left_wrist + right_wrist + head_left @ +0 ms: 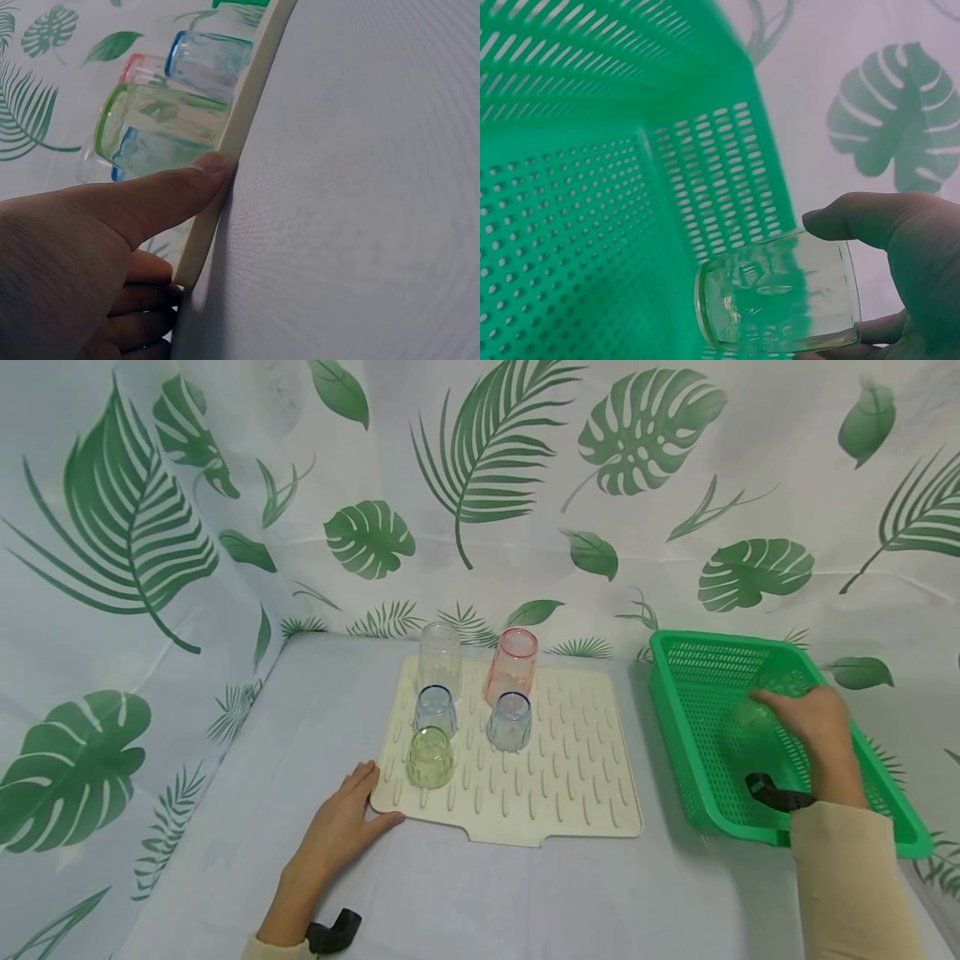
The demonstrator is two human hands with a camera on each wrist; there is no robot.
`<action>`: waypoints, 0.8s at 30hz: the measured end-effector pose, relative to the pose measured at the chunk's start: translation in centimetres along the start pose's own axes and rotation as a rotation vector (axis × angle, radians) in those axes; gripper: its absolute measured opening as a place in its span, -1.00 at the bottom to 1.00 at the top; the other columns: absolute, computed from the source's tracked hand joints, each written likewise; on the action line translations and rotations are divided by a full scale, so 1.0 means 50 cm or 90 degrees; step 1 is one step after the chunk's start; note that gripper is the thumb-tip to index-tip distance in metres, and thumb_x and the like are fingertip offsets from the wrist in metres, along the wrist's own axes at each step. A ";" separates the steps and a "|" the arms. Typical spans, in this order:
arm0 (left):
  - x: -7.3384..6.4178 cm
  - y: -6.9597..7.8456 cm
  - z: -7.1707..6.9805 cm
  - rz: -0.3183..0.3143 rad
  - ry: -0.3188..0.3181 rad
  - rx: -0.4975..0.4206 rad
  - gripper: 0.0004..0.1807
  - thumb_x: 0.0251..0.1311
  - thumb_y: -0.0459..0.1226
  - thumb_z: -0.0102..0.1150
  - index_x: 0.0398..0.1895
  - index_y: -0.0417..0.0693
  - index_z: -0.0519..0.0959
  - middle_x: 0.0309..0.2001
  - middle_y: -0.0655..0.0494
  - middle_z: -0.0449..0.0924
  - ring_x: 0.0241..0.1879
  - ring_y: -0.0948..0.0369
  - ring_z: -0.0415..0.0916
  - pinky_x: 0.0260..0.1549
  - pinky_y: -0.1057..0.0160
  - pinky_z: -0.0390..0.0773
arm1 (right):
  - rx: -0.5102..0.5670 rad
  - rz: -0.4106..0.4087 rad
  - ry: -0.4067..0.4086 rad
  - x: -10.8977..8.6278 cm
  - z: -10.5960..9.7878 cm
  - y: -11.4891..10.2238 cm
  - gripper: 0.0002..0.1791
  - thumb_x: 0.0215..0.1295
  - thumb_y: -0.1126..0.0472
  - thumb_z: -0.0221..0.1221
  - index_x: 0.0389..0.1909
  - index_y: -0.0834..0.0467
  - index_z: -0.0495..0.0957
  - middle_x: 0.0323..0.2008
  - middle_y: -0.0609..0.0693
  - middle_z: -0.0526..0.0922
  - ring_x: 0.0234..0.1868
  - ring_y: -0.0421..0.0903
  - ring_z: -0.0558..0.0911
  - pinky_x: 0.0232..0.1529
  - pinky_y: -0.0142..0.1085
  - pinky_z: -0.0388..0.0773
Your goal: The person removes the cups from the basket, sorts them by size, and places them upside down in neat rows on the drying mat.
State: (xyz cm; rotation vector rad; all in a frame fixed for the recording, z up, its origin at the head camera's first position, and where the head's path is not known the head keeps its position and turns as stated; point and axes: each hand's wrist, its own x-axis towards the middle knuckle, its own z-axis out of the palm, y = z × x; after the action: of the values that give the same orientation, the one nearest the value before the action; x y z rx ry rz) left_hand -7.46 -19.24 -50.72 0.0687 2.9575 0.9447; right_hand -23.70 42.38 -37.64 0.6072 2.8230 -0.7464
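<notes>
My right hand (817, 718) reaches into the green basket and grips a short see-through glass (780, 292), pale yellowish in the right wrist view, between thumb and fingers. At the front left corner of the cream drying mat (577, 777), my left hand (337, 822) rests with fingers along the left edge and thumb touching the front edge. Nearest to it on the mat stands a green glass (431, 758). Behind that are a blue-rimmed glass (435, 714) and a tall clear glass (439, 656). Further right stand another blue-rimmed glass (510, 722) and a tall red-rimmed glass (513, 664).
The green basket (682, 777), with perforated walls, stands right of the mat on a pale cloth-covered table (570, 902). Leaf-printed white curtains (525, 552) rise behind and at the left. Each wrist wears a black camera mount (333, 931).
</notes>
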 end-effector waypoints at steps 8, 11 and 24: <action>0.003 -0.001 -0.001 -0.012 -0.022 -0.002 -0.02 0.17 0.12 0.35 0.50 -0.27 0.23 0.52 -0.25 0.17 0.54 -0.19 0.07 0.44 -0.22 0.24 | 0.033 -0.028 0.054 -0.036 -0.012 -0.035 0.21 0.34 -0.37 -0.01 0.47 0.58 -0.22 0.40 0.65 0.02 0.35 0.59 0.17 0.20 0.41 0.34; 0.003 -0.002 -0.001 -0.012 -0.024 -0.004 -0.02 0.17 0.12 0.35 0.50 -0.27 0.23 0.52 -0.25 0.17 0.54 -0.18 0.07 0.44 -0.21 0.24 | 0.050 -0.034 0.067 -0.050 -0.016 -0.045 0.22 0.34 -0.38 -0.01 0.49 0.55 -0.25 0.42 0.61 0.05 0.37 0.56 0.17 0.24 0.41 0.30; 0.002 0.000 -0.001 -0.003 -0.009 -0.002 -0.01 0.15 0.10 0.38 0.49 -0.28 0.23 0.51 -0.26 0.18 0.52 -0.21 0.11 0.42 -0.24 0.27 | 0.095 -0.099 0.157 -0.098 -0.013 -0.091 0.13 0.32 -0.31 0.08 0.57 0.37 -0.16 0.42 0.45 0.22 0.33 0.39 0.28 0.24 0.34 0.32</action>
State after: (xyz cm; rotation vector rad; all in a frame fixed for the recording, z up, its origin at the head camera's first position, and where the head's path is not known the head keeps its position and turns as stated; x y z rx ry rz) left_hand -7.55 -19.26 -50.68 0.0681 2.9425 0.9434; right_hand -21.19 37.42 -33.83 0.5403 3.0889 -0.9796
